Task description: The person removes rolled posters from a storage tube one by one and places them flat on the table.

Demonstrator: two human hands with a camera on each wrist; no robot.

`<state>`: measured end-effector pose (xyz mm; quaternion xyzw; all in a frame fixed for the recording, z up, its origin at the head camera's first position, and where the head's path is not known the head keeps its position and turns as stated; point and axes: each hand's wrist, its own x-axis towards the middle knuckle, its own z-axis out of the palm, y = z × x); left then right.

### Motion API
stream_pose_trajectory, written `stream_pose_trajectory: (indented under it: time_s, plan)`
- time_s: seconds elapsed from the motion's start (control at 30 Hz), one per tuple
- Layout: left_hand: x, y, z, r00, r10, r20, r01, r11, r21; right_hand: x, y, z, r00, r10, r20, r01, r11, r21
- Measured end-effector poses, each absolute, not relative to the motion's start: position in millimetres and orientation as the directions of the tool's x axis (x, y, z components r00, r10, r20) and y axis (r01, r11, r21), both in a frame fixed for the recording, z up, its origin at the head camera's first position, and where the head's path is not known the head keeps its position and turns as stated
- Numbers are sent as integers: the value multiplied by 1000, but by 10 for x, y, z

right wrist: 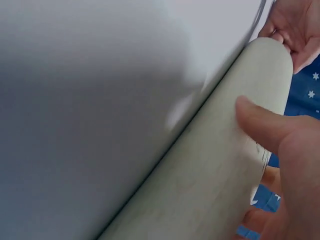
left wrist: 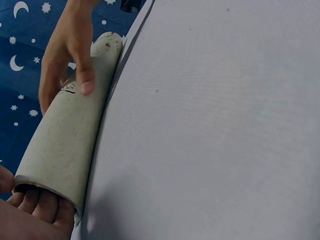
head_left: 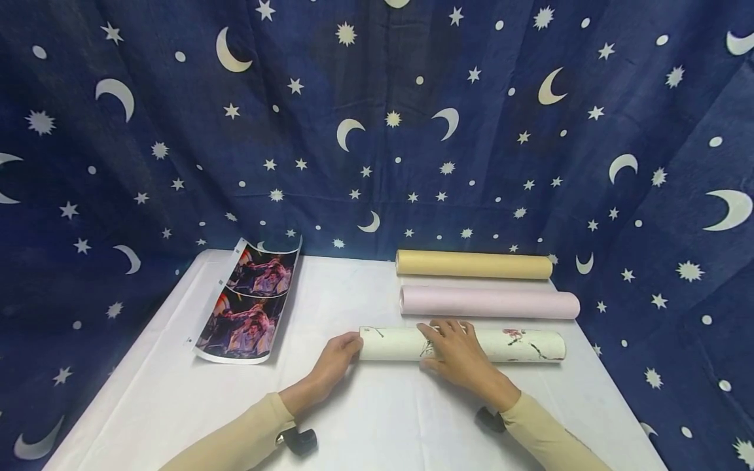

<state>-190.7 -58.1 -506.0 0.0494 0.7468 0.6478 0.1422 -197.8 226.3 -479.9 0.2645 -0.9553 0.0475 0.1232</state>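
A cream paper roll [head_left: 385, 345] printed with flowers and branches lies crosswise on the table. My left hand [head_left: 331, 365] grips its left end; in the left wrist view several fingertips [left wrist: 46, 206] reach inside the hollow opening, while the thumb stays outside near the rim. Over the roll's middle, my right hand [head_left: 462, 358] holds it from above, thumb [right wrist: 265, 122] along the near side and fingers over the far side. That grip straddles the paper roll [right wrist: 200, 175] in the right wrist view too, partly hiding the printed pattern.
Behind the cream roll lie a pale pink roll [head_left: 489, 303] and, farther back, a yellow roll [head_left: 474, 264]. A curled glossy print [head_left: 253, 327] with two dark colourful pictures sits at the left. The white table [head_left: 377, 418] meets a dark blue star-and-moon curtain [head_left: 389, 216].
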Motion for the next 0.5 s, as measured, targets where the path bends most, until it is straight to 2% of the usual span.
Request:
stream_pose_trajectory:
  time_s: [0.23, 0.5]
  plan:
    - [-1907, -569, -5061, -953, 255, -165, -125, 165, 978, -2020, 2004, -4801, -826, -530, 190, -552, 829, -88]
    - [-1900, -551, -5034, -921, 334, -199, -166, 124, 978, -2042, 1858, -4828, -823, -548, 148, -562, 824, -72]
